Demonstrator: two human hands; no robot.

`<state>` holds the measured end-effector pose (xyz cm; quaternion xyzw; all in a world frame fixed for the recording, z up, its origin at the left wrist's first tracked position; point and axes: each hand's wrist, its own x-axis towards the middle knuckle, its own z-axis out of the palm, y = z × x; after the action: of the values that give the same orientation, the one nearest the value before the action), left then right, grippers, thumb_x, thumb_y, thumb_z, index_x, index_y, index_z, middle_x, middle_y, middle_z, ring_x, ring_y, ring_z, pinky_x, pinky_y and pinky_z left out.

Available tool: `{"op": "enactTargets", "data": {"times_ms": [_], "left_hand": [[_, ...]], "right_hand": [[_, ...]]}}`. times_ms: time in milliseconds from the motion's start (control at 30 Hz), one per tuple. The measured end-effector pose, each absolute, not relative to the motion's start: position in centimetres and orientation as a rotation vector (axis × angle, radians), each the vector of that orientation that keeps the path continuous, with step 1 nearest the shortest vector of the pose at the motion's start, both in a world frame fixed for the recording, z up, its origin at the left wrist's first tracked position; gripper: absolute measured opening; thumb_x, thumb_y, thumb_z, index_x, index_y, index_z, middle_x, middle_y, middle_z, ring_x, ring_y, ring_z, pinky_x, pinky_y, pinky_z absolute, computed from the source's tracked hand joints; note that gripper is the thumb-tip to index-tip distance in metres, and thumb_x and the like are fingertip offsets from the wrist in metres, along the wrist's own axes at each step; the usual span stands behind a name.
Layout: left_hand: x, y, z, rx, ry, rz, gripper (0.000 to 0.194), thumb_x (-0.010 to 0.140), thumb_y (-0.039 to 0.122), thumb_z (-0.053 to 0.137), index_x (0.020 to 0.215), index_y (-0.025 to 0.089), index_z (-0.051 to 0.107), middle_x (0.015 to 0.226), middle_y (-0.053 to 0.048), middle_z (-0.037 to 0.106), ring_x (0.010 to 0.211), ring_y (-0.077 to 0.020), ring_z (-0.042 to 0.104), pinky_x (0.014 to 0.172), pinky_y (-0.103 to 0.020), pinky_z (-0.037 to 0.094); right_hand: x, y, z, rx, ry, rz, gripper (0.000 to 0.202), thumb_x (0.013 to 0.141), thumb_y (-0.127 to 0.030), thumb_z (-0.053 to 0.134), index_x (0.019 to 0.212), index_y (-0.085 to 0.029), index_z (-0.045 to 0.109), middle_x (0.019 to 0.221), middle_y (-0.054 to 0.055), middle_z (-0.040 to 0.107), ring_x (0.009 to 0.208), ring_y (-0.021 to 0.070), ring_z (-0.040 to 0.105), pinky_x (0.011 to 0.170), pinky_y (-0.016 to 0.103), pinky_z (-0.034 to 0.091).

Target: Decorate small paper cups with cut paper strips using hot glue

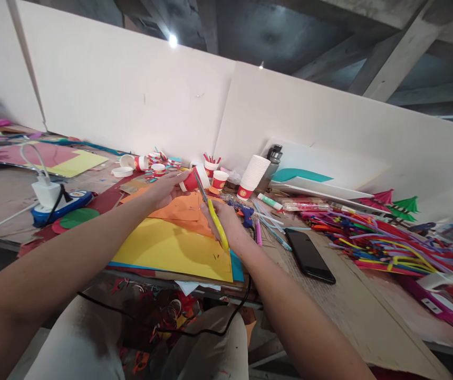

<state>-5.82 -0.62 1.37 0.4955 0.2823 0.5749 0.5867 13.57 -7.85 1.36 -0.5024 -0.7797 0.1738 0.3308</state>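
My left hand [170,188] is closed around a red and white paper cup [190,182], which is tipped on its side with its opening turned to the right. My right hand [226,224] grips yellow-handled scissors [219,224]. Their blades point up and away, right at the cup's rim; I cannot tell whether they have cut into it. Below both hands lie orange paper sheets [179,208] and a yellow sheet [171,250] over a blue one. Just behind stand another red and white cup [219,181] and a cup holding small sticks [211,166].
A tall stack of paper cups [254,174] leans by a dark bottle [273,158]. To the right are a blue glue gun [245,214], a black phone [309,256] and many pipe cleaners [388,237]. A blue power strip [62,206] with a white charger sits left.
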Motion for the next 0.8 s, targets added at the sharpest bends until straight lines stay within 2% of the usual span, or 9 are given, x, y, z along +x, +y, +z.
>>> {"op": "enactTargets", "data": {"times_ms": [100, 267, 467, 633, 800], "left_hand": [[-5.8, -0.6, 1.3, 1.232, 0.68, 1.359, 0.039, 0.075, 0.043, 0.076, 0.101, 0.015, 0.072, 0.093, -0.009, 0.07, 0.077, -0.0147, 0.061, 0.065, -0.026, 0.053], [-5.1, -1.2, 1.5, 1.364, 0.731, 1.4, 0.046, 0.07, 0.045, 0.079, 0.105, 0.017, 0.072, 0.096, -0.009, 0.07, 0.082, -0.0168, 0.062, 0.066, -0.027, 0.053], [-4.5, -1.6, 1.5, 1.383, 0.757, 1.409, 0.046, 0.07, 0.045, 0.08, 0.105, 0.015, 0.073, 0.087, -0.007, 0.07, 0.079, -0.017, 0.063, 0.064, -0.027, 0.052], [-4.3, -1.5, 1.3, 1.39, 0.727, 1.459, 0.047, 0.07, 0.043, 0.079, 0.109, 0.018, 0.072, 0.089, -0.005, 0.071, 0.079, -0.0158, 0.062, 0.067, -0.026, 0.052], [-4.4, -1.6, 1.4, 1.336, 0.714, 1.447, 0.045, 0.069, 0.044, 0.08, 0.104, 0.017, 0.072, 0.089, -0.006, 0.071, 0.081, -0.0169, 0.064, 0.068, -0.027, 0.053]], "right_hand": [[13.8, -7.9, 1.5, -1.291, -2.068, 0.448, 0.039, 0.09, -0.057, 0.045, 0.077, -0.021, 0.052, 0.066, 0.0, 0.055, 0.059, 0.0129, 0.051, 0.055, 0.023, 0.037], [13.9, -7.8, 1.7, -1.324, -2.037, 0.511, 0.04, 0.091, -0.06, 0.045, 0.077, -0.022, 0.047, 0.064, -0.001, 0.054, 0.056, 0.0128, 0.05, 0.052, 0.023, 0.036], [13.8, -7.8, 1.7, -1.316, -2.003, 0.493, 0.042, 0.091, -0.06, 0.045, 0.074, -0.022, 0.046, 0.061, 0.0, 0.054, 0.052, 0.0126, 0.051, 0.05, 0.023, 0.037], [13.7, -7.8, 1.4, -1.314, -1.984, 0.491, 0.042, 0.092, -0.059, 0.044, 0.072, -0.022, 0.045, 0.058, -0.001, 0.053, 0.049, 0.0116, 0.048, 0.048, 0.023, 0.036], [13.6, -7.7, 1.4, -1.325, -1.974, 0.488, 0.044, 0.09, -0.061, 0.043, 0.072, -0.021, 0.048, 0.056, -0.001, 0.051, 0.049, 0.0117, 0.046, 0.048, 0.024, 0.036]]}}
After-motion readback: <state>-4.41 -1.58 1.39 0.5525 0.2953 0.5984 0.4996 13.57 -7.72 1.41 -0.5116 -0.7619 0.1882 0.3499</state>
